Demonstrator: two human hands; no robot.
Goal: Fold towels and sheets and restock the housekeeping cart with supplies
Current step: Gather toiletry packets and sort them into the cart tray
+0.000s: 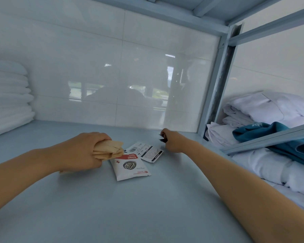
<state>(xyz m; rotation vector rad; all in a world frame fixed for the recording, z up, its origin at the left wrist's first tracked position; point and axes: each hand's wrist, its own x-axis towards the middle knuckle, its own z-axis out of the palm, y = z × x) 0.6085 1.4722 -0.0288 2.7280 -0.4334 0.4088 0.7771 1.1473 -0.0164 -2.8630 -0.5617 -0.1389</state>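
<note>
The left hand [81,151] grips a bundle of tan packets [111,149], partly hidden by fingers. The right hand [172,141] pinches small dark sachets [162,138], too small to identify.

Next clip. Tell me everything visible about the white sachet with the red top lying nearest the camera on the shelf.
The white sachet is a flat, glossy packet with a red band along its far edge, a round grey picture in the middle and small red print near its near edge. It looks sealed and lies flat, slightly askew, on the pale blue shelf. The tan packets gripped in the left hand overlap its red end.
</note>
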